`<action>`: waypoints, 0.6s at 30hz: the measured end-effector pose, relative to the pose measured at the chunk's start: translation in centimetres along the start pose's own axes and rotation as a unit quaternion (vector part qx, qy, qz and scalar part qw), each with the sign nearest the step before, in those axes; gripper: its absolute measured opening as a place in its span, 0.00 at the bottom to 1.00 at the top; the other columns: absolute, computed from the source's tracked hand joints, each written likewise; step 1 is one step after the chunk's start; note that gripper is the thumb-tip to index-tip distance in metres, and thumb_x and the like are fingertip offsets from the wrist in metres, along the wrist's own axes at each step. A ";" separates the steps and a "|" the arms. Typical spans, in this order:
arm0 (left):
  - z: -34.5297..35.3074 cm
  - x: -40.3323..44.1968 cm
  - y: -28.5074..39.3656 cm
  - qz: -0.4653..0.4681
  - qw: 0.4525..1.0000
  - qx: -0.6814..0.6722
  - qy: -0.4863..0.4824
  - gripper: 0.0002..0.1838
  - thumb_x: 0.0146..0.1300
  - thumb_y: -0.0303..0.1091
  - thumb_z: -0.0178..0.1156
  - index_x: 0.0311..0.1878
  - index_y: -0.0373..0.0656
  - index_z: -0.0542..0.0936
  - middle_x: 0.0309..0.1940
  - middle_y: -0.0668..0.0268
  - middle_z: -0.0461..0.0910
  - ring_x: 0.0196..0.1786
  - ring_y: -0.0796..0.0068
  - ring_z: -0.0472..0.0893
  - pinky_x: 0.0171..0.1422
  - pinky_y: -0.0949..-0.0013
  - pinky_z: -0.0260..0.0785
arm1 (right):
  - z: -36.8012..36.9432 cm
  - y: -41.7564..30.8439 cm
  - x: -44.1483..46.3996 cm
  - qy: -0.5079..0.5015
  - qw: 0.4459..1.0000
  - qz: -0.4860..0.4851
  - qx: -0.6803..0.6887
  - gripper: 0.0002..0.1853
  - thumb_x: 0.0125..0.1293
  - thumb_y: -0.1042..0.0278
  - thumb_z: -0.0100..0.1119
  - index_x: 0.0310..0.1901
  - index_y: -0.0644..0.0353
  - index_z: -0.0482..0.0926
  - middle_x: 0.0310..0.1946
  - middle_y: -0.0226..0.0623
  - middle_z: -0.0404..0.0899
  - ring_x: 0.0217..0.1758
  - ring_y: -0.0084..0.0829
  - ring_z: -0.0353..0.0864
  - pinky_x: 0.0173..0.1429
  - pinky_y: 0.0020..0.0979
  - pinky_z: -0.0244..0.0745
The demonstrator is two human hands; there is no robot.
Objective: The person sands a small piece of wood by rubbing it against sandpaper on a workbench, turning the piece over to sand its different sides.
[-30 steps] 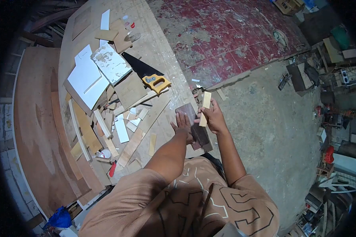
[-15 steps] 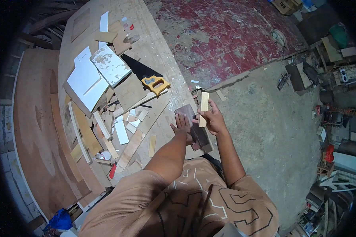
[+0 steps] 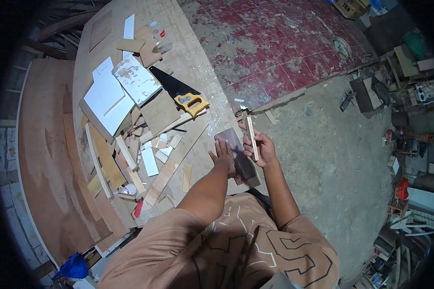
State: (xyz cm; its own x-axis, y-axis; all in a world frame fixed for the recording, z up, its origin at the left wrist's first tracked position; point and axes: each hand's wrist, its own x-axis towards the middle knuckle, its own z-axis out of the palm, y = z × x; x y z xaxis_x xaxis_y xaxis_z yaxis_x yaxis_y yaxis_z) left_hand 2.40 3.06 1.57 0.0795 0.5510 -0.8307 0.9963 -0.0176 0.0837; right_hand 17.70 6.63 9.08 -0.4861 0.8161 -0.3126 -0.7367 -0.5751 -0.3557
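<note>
My left hand [image 3: 223,158] lies flat, fingers stretched out, on a dark brown sheet [image 3: 245,166] that looks like sandpaper, at the right edge of the wooden worktable [image 3: 200,62]. Just right of it, my right hand [image 3: 263,149] grips a pale wood strip [image 3: 251,137]. The strip is held near upright in the view, its narrow layered edge towards me, apart from the sheet. A short wood piece [image 3: 186,178] rests on the table left of my left forearm.
A handsaw [image 3: 183,94] with a yellow handle lies among wood offcuts and white boards [image 3: 108,98]. A small white container [image 3: 128,189] and a red-handled tool [image 3: 138,208] are at the near left. Concrete floor [image 3: 318,159] lies right of the table, with clutter along the far right.
My right hand has turned the wood strip from its broad face to its narrow edge and moved it slightly right and down. My left hand stays flat on the brown sheet.
</note>
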 end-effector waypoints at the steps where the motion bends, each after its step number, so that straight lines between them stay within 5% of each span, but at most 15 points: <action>1: 0.4 0.4 0.0 0.001 1.000 -0.001 0.008 0.77 0.43 0.53 0.75 0.76 0.34 0.23 0.77 0.42 0.15 0.78 0.41 0.16 0.73 0.22 0.27 | 0.1 -0.1 -0.1 -0.002 1.000 0.014 0.020 0.36 0.64 0.61 0.51 0.73 0.64 0.59 0.28 0.32 0.70 0.21 0.23 0.68 0.27 0.26 0.69; 6: 0.8 0.7 -0.2 -0.003 1.000 -0.006 0.012 0.74 0.46 0.52 0.73 0.76 0.34 0.25 0.77 0.42 0.15 0.78 0.42 0.16 0.73 0.21 0.27 | -0.4 0.2 0.0 -0.054 0.993 0.051 0.094 0.38 0.66 0.56 0.50 0.74 0.65 0.56 0.26 0.30 0.70 0.20 0.21 0.68 0.27 0.27 0.70; 14: 0.4 0.1 -0.2 0.026 1.000 0.005 -0.001 0.79 0.40 0.61 0.74 0.76 0.32 0.25 0.76 0.40 0.15 0.77 0.38 0.14 0.71 0.20 0.25 | 0.0 0.2 0.2 -0.008 0.998 0.056 -0.016 0.38 0.72 0.46 0.43 0.72 0.72 0.57 0.21 0.33 0.72 0.13 0.22 0.69 0.23 0.29 0.81; 18: 1.5 1.0 -0.4 0.024 1.000 0.011 0.013 0.79 0.40 0.62 0.74 0.76 0.31 0.25 0.77 0.40 0.16 0.78 0.38 0.15 0.71 0.20 0.26 | 0.7 0.2 0.1 0.005 0.998 0.050 -0.032 0.39 0.74 0.42 0.40 0.72 0.70 0.57 0.19 0.31 0.71 0.12 0.21 0.68 0.18 0.26 0.75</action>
State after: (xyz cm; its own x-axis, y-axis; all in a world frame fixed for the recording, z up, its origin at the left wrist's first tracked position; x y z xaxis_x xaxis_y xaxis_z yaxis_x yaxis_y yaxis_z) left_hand 2.14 2.38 -0.12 0.1270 0.5702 -0.8116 0.9918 -0.0625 0.1113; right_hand 17.19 6.70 9.58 -0.5512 0.7538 -0.3576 -0.6529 -0.6566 -0.3777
